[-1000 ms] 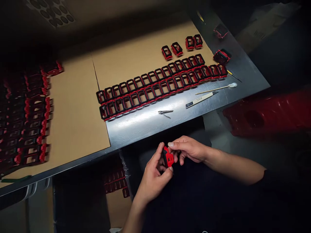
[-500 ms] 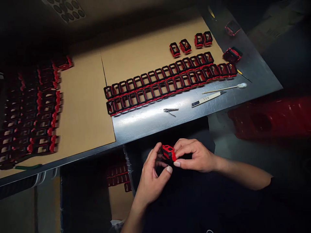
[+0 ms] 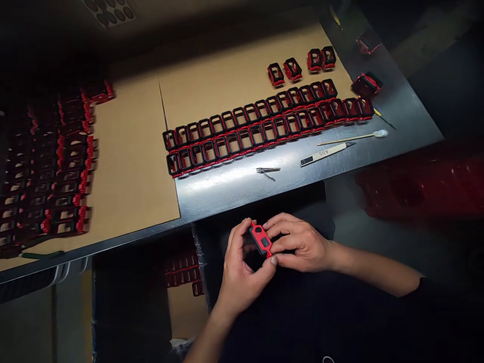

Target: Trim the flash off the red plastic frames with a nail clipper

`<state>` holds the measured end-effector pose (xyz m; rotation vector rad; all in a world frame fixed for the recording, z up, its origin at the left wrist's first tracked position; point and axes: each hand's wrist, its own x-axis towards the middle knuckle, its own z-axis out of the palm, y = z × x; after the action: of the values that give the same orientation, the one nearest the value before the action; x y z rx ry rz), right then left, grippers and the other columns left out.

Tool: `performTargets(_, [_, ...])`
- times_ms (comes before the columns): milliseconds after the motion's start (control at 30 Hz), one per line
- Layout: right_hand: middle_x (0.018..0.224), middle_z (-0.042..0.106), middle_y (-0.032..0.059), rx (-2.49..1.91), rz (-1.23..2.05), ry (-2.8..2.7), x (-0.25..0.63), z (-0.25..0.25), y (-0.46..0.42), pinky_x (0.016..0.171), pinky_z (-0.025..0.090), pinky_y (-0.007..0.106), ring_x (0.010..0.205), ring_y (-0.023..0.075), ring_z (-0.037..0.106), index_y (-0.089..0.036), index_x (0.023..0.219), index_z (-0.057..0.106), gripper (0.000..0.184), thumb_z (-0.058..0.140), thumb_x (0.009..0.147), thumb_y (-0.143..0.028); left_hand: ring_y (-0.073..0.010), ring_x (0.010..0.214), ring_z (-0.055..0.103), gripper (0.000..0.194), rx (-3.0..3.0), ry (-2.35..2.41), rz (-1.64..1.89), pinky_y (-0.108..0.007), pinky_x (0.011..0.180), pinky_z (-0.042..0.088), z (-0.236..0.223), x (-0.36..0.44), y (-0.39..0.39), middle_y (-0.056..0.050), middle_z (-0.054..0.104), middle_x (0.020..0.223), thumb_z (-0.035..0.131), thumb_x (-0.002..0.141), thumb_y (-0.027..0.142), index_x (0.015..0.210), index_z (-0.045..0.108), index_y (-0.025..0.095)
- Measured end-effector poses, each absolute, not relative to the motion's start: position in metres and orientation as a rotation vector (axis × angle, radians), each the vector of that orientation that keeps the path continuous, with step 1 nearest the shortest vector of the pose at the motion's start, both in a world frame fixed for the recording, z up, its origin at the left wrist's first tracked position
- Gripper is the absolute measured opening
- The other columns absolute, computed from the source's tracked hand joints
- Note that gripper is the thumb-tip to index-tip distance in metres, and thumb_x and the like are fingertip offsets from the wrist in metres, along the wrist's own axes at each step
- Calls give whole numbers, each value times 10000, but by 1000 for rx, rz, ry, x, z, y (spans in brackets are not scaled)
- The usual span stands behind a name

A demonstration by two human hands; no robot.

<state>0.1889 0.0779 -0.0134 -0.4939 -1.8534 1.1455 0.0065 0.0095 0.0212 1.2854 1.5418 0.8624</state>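
Between my two hands, in front of the table edge, is a small red and black plastic frame, tilted so a red face with dark openings shows. My left hand grips its far end and near end between fingers and thumb. My right hand pinches it from the right side, fingertips on its edge. Behind them on the table, two long rows of similar red and black frames stand side by side, along the edge of a cardboard sheet.
Small nippers, a craft knife and a cotton-tipped stick lie on the metal table. Several more frames stand behind the rows. Many others are stacked at left, near a green-handled tool.
The frame has been turned in my hands, so its red face now points up toward me. My left thumb has moved right to its near end.
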Motion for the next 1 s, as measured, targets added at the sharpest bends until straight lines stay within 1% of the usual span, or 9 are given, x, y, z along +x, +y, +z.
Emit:
performTargets(167, [1024,710,83,-527,1051,-1892,188,-17,77,978,565,387,1169,231,603,-159,906,728,58,736,906,-216,-266,1234,610,653,1361,1537,930,-385,929,598,18,9,8,-108,508,1416,690,826,227,1423,431,294])
performTargets(300, [1056,711,85,-546,1043,-1911,190,-19,77,1005,552,413,1194,241,592,-172,938,737,61,743,888,-207,-270,1293,558,666,1525,1549,973,-403,982,582,18,8,10,-114,504,1404,682,830,195,1435,416,278])
performTargets(433, [1075,721,71,-615,1150,-1856,193,-17,75,1014,544,421,1200,243,594,-193,963,740,150,682,855,-108,-272,1308,535,704,1666,1578,934,-462,1047,547,20,6,11,-123,496,1412,660,827,148,1463,388,277])
performTargets(567, [1002,731,65,-783,1469,-1646,197,-13,75,975,549,390,1060,201,659,-180,952,735,158,613,879,-110,-269,1318,529,714,1735,1570,897,-463,1066,535,21,5,11,-132,493,1411,638,831,142,1484,373,257])
performTargets(633, [965,728,69,-883,1798,-1439,198,-12,75,861,577,318,941,168,683,-155,987,727,131,626,912,-193,-269,1312,541,718,1746,1571,861,-455,1065,535,21,6,12,-134,499,1404,641,830,148,1489,374,248])
performTargets(700, [919,718,71,-915,2130,-1169,198,-13,77,711,571,232,834,140,683,-128,1024,709,209,656,915,-298,-271,1294,558,719,1760,1565,826,-453,1062,537,22,6,12,-134,514,1387,645,828,157,1491,379,242])
performTargets(767, [870,703,65,-878,2347,-924,196,-16,77,610,543,178,758,122,670,-109,1031,691,306,697,890,-381,-269,1277,571,714,1775,1549,802,-448,1056,540,22,7,12,-132,528,1368,650,828,167,1488,390,240])
performTargets(900, [851,684,57,-830,2496,-705,194,-19,76,563,542,153,699,101,652,-95,998,677,378,746,858,-439,-270,1291,570,736,1768,1512,776,-446,1061,539,20,6,11,-135,536,1379,654,831,169,1507,373,243])
performTargets(1000, [834,679,57,-820,2474,-716,193,-17,76,560,545,151,700,102,650,-91,976,687,363,747,857,-429,-269,1297,585,855,1720,1479,793,-445,1044,555,16,4,8,-153,522,1444,657,846,173,1582,230,259])
